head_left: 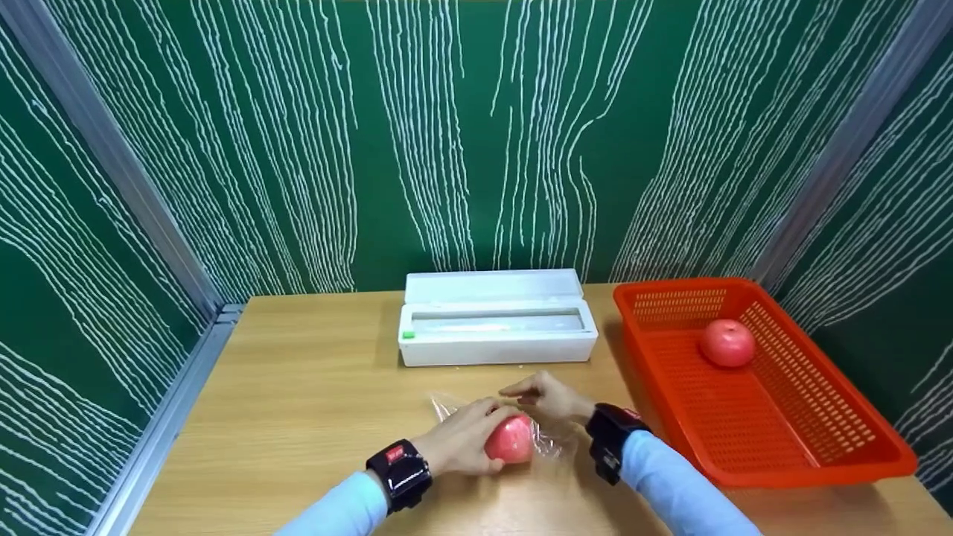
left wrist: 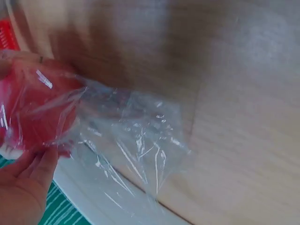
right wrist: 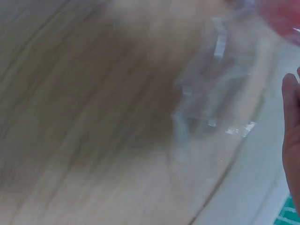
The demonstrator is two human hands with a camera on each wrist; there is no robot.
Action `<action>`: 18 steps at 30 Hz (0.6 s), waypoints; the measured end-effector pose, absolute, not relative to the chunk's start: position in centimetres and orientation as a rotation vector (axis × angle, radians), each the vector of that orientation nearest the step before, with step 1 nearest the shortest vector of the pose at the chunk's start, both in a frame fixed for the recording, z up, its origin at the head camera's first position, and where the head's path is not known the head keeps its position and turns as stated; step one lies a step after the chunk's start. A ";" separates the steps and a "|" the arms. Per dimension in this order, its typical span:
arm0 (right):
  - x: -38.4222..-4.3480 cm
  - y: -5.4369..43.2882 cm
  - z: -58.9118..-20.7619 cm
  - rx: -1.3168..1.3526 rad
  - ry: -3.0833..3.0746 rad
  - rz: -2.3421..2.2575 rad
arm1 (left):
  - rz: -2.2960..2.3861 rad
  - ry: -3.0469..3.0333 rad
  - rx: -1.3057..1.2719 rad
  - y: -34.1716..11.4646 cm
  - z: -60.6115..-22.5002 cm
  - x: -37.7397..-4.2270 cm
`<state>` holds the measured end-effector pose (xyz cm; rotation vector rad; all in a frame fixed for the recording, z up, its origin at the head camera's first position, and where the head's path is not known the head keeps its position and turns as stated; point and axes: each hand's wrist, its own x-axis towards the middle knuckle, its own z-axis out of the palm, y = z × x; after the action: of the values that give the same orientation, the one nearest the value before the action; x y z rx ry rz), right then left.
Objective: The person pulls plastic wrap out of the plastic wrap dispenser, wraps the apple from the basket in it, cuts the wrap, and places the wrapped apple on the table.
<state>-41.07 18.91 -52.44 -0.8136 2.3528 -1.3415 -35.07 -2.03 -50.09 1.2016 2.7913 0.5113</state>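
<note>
My left hand holds a pink-red apple low over the table, fingers over its top and the thumb at its near side. Clear cling film wraps the apple, and a loose crumpled end trails off it in the left wrist view. More film sticks out on both sides of the apple in the head view. Just beyond and to the right of the apple is my right hand, its fingers extended toward the left fingertips. In the right wrist view those fingers lie apart from the blurred film.
Behind the hands stands a white cling film box with its lid raised. A red plastic basket on the right contains another pink-red apple. Green panels with white wavy lines enclose the wooden table.
</note>
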 end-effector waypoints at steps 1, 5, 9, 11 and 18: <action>-41.1 18.8 -52.8 -0.809 2.330 -1.341 | 0.524 2.804 1.210 -2.0 -50.3 -35.0; -41.0 18.5 -54.1 -0.836 2.258 -1.313 | 0.544 2.868 1.231 -1.8 -51.2 -34.6; -40.5 18.4 -54.9 -0.676 2.156 -1.345 | 0.508 2.912 1.280 -1.9 -51.7 -34.0; -40.4 18.4 -55.2 -0.568 2.095 -1.394 | 0.501 2.910 1.322 -1.9 -51.7 -33.7; -40.5 18.7 -54.9 -0.582 2.320 -1.174 | 0.606 2.814 1.292 -2.1 -51.0 -33.7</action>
<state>-40.52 18.68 -54.89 -0.5820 2.3202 -1.1739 -33.72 -2.10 -50.96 1.2919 2.8141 0.6063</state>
